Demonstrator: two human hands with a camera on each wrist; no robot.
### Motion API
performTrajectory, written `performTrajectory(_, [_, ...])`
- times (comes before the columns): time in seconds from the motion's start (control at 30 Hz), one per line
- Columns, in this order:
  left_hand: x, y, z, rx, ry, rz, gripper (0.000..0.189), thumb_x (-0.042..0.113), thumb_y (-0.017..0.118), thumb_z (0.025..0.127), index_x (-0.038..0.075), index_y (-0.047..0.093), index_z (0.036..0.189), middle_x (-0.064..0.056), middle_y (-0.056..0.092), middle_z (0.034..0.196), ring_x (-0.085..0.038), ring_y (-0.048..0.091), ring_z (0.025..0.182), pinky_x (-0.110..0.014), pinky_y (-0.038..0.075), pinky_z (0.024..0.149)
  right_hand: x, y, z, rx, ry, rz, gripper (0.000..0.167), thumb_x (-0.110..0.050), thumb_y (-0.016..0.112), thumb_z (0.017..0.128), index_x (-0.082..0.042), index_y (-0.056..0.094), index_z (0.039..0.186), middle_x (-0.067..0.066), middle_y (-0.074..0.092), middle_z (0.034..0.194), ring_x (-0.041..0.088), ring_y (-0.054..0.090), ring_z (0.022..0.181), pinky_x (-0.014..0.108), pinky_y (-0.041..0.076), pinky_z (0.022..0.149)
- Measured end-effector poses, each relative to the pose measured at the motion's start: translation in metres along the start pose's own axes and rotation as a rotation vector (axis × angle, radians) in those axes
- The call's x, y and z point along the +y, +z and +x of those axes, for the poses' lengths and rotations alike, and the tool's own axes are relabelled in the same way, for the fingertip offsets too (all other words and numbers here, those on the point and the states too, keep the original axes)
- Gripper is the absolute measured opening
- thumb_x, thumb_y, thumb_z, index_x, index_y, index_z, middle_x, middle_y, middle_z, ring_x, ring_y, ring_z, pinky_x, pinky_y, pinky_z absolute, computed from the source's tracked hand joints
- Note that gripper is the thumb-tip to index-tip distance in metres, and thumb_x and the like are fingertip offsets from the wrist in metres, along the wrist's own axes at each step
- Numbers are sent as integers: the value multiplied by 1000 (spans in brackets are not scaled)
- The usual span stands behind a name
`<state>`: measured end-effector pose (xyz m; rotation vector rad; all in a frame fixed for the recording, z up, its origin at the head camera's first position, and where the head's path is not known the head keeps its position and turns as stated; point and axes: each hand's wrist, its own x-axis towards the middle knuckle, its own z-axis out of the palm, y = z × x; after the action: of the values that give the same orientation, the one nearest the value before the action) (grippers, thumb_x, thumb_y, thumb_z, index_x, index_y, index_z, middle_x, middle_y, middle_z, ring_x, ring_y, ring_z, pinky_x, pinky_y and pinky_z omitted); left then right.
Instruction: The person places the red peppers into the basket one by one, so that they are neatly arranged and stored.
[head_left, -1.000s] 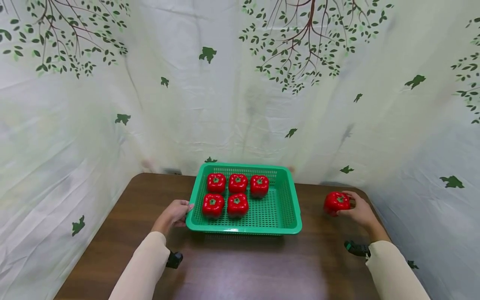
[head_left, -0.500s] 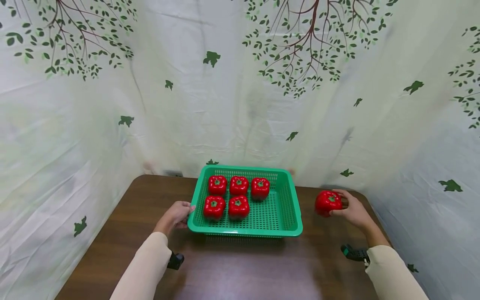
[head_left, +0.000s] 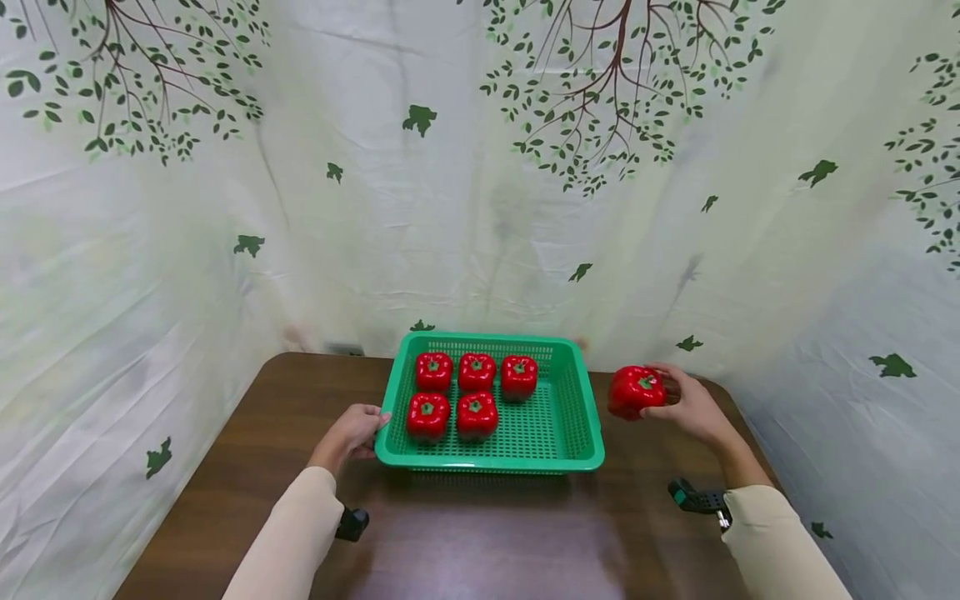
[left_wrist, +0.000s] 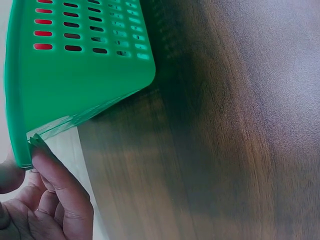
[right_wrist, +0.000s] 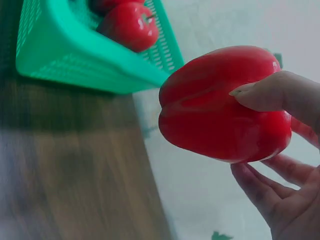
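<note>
A green plastic basket [head_left: 551, 462] stands on the table with several red bell peppers [head_left: 476, 415] inside, in two rows toward its left. My left hand [head_left: 356, 429] pinches the basket's left rim; in the left wrist view the thumb and fingers [left_wrist: 65, 190] close on the rim from both sides. My right hand [head_left: 693, 404] holds another red bell pepper [head_left: 634, 392] just right of the basket. In the right wrist view this bell pepper [right_wrist: 220, 107] lies between thumb and fingers, raised above the table.
The dark brown wooden table [head_left: 480, 533] carries the basket near its back edge. A pale cloth [head_left: 480, 250] printed with leaves and branches hangs behind and at both sides. The basket's right part shows bare mesh floor [head_left: 551, 417].
My right hand has moved left with its bell pepper, from the table's right end to close beside the basket. My left hand stays on the rim.
</note>
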<state>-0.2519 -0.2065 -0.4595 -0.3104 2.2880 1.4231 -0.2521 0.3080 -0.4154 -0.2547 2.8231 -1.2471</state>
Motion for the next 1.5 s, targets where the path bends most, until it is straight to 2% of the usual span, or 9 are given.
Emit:
performTrajectory(0.23, [0, -1, 0, -2, 10, -22, 37, 18, 45, 103, -10, 47, 126, -11, 59, 84, -19, 60, 68, -36, 55, 69, -20, 6, 5, -13, -65, 10, 73, -13, 77, 81, 0, 39, 141, 29, 47, 134, 49, 51, 115, 53, 52, 84])
performTrajectory(0.57, [-3, 0, 2, 3, 10, -30, 36, 18, 44, 103, -11, 49, 124, -9, 61, 80, -17, 60, 64, -32, 54, 62, -44, 22, 9, -69, -151, 76, 69, -10, 77, 80, 0, 41, 138, 28, 48, 133, 48, 52, 113, 48, 54, 83])
performTrajectory(0.83, [-2, -1, 1, 1, 11, -17, 36, 18, 45, 103, -11, 49, 125, -9, 60, 81, -17, 61, 65, -37, 56, 69, -52, 42, 19, -101, -126, 111, 73, -10, 80, 77, -2, 42, 139, 24, 50, 132, 45, 52, 115, 46, 54, 82])
performTrajectory(1.1, [0, -1, -1, -15, 11, -31, 38, 18, 45, 103, -12, 47, 126, -9, 61, 80, -17, 61, 64, -35, 56, 68, -58, 65, 30, -130, -128, 137, 71, -8, 79, 76, -1, 43, 137, 23, 53, 128, 42, 55, 112, 44, 54, 81])
performTrajectory(1.3, [1, 0, 1, -19, 10, -48, 37, 18, 45, 103, -11, 48, 126, -9, 62, 80, -16, 61, 64, -35, 56, 67, -62, 81, 37, -124, -97, 114, 70, -6, 79, 74, -6, 47, 136, 21, 53, 128, 41, 54, 111, 43, 55, 78])
performTrajectory(1.5, [-2, 0, 1, -12, 19, -52, 37, 18, 44, 103, -12, 48, 125, -9, 62, 81, -17, 61, 64, -35, 55, 66, -60, 102, 47, -123, -84, 52, 71, -6, 81, 72, -8, 49, 135, 19, 53, 128, 40, 53, 111, 45, 54, 80])
